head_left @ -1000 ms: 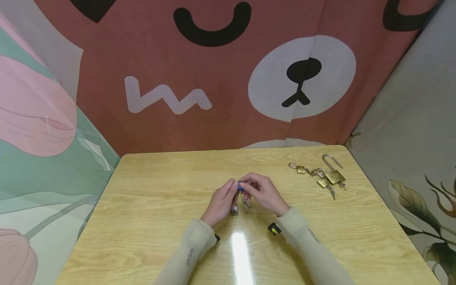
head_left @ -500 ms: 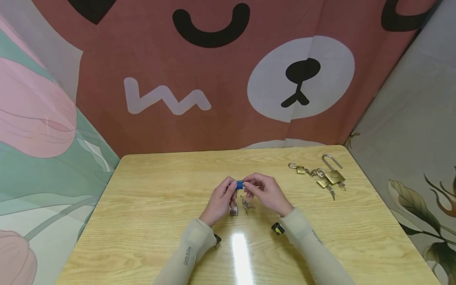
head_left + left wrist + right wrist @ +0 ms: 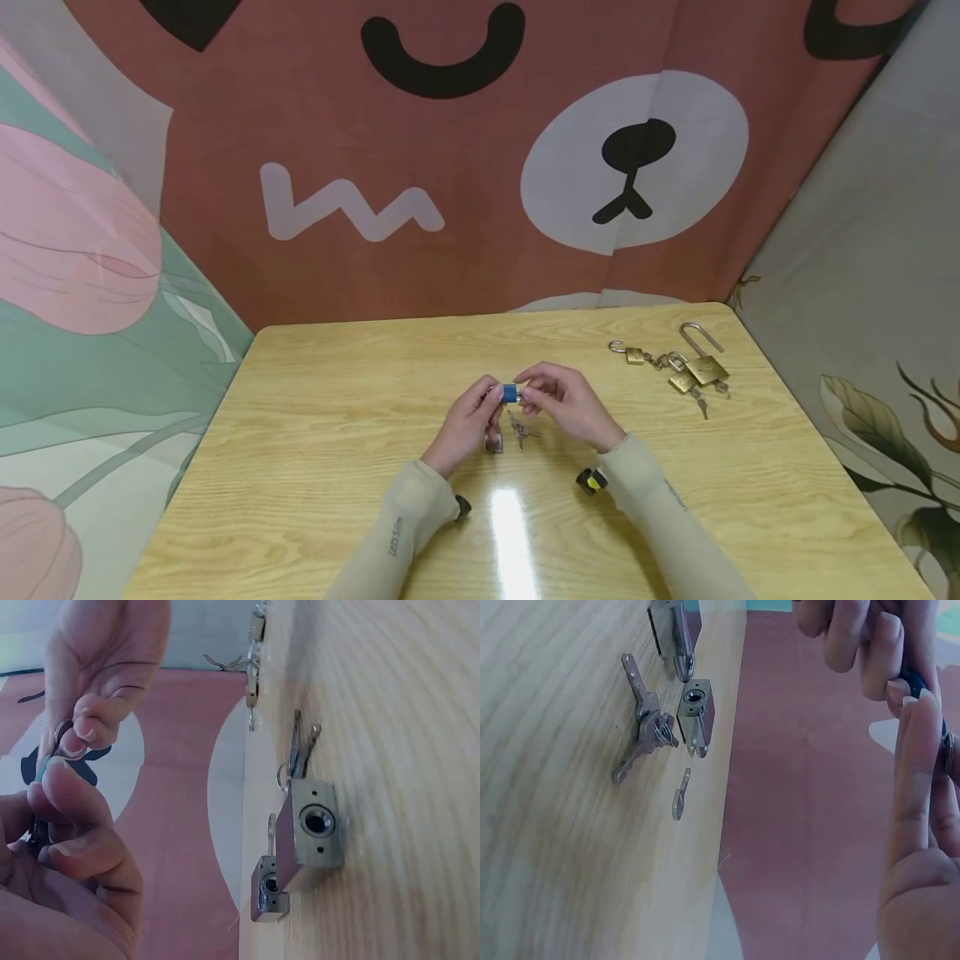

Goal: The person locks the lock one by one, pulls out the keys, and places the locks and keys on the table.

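Observation:
Near the middle of the table, my left hand [image 3: 467, 422] pinches a small blue padlock [image 3: 510, 393] between thumb and fingers, raised above the wood. My right hand [image 3: 567, 405] pinches a key at the padlock's right end, its metal ring [image 3: 62, 730] showing between the fingers in the left wrist view. How deep the key sits is hidden. Below the hands lie two padlocks with reddish sides, the nearer padlock [image 3: 309, 832] and the farther padlock [image 3: 268, 889]. A bunch of keys [image 3: 522, 430] rests beside them.
At the table's back right lie several brass padlocks, including a large padlock [image 3: 707, 370] with a long raised shackle and a smaller padlock [image 3: 634, 357] with its shackle open. Patterned cloths hang behind and beside the wooden table [image 3: 337, 375].
The blue padlock has come into fuller view between the fingers. My right hand has shifted slightly right, while the left hand holds about the same place.

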Demonstrator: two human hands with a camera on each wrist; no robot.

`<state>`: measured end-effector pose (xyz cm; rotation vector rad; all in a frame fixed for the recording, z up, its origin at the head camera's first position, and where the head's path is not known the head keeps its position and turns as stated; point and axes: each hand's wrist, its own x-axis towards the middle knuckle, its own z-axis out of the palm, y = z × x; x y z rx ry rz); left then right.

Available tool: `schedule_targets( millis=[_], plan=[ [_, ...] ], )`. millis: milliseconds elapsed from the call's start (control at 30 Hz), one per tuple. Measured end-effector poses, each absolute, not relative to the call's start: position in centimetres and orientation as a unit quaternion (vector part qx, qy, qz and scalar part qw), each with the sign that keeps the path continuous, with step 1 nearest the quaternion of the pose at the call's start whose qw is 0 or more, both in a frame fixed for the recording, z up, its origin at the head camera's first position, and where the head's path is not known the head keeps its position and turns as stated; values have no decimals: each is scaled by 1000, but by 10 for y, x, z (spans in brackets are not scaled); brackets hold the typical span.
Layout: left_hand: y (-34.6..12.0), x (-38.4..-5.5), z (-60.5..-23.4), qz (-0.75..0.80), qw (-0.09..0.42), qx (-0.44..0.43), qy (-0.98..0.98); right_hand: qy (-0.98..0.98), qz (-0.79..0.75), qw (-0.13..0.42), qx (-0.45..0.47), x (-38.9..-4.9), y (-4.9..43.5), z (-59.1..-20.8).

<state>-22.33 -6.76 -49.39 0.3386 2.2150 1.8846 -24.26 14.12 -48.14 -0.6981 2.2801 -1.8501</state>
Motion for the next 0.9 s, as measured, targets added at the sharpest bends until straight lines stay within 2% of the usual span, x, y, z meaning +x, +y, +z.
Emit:
schedule_targets(
  millis=[200,433,633,900],
  plan=[
    [-66,-225,-491,637,117,138,749,754,-609,64,-236,-238,149,-476],
    [-82,-230,-493,641,76,121,754,762,-612,29,-211,-242,169,-478],
    [-88,-230,-489,635,65,123,760,795,-579,9,-181,-249,182,-482],
    [-85,-228,-491,638,79,118,757,877,-464,33,-119,-260,186,-506]
  ],
)
